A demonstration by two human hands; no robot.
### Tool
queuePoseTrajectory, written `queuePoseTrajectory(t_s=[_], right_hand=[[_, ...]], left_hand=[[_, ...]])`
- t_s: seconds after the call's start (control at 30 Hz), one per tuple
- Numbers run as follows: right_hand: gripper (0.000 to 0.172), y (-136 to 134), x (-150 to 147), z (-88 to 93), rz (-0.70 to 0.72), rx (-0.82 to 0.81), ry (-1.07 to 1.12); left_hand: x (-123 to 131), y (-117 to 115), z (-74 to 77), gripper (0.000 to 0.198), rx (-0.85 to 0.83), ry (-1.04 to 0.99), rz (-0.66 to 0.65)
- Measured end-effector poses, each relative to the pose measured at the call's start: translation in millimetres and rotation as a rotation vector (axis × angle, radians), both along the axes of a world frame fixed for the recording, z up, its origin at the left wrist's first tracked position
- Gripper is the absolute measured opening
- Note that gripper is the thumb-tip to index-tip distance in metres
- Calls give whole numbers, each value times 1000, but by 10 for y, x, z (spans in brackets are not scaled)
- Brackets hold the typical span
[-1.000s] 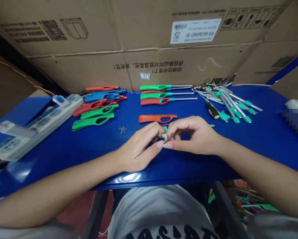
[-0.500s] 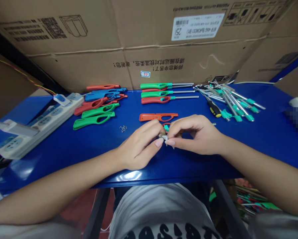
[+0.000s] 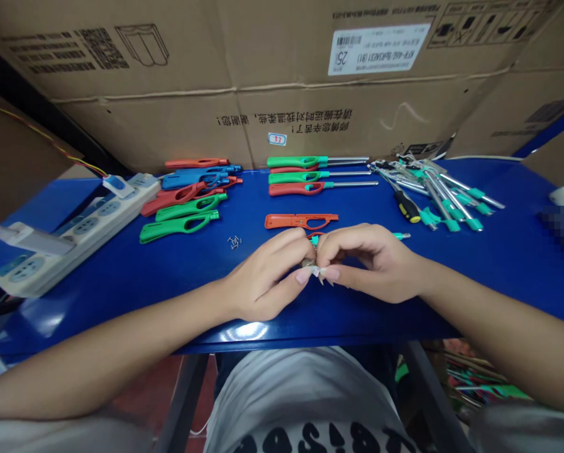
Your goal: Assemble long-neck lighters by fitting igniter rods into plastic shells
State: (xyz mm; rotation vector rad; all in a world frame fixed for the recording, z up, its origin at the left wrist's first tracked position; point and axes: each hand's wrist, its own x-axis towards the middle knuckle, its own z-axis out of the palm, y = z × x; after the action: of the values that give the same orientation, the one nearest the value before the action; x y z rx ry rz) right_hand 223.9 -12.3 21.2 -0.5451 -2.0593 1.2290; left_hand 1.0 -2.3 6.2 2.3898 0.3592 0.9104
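Near the table's front, my left hand (image 3: 272, 274) and my right hand (image 3: 373, 261) meet fingertip to fingertip. Both pinch a small part (image 3: 315, 270), pale with a brownish end, mostly covered by the fingers; its exact kind is unclear. Just behind the fingertips a red lighter piece with a teal trigger (image 3: 314, 240) shows in part. An orange lighter handle half (image 3: 301, 221) lies beyond my hands. Loose small screws (image 3: 234, 242) are scattered left of my left hand. Past my right hand a teal-and-metal tip (image 3: 401, 236) sticks out.
Several coloured lighter handles (image 3: 182, 225) lie at the left, beside a white power strip (image 3: 86, 229). Long-tubed lighters (image 3: 295, 188) sit at the back middle. Metal lighter tubes (image 3: 444, 195) and a black-yellow screwdriver (image 3: 407, 206) lie at the right. A cardboard wall (image 3: 178, 126) closes the back.
The pinched part has come slightly nearer to me and turned a little between the fingers. My right hand has shifted slightly toward me, uncovering more of the teal-and-metal tip.
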Motion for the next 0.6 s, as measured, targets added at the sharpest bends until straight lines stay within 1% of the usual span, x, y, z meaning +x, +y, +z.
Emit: queuePoseTrajectory(t_s=[0.2, 0.37, 0.6], right_hand=[[14, 6, -2, 8, 1, 18, -9], [17, 8, 2, 18, 10, -7, -5], [16, -1, 9, 28, 1, -8, 3]], left_hand=[[4, 9, 0, 30, -37, 0, -28], [3, 16, 1, 28, -82, 14, -64], [-5, 9, 10, 33, -105, 53, -71]])
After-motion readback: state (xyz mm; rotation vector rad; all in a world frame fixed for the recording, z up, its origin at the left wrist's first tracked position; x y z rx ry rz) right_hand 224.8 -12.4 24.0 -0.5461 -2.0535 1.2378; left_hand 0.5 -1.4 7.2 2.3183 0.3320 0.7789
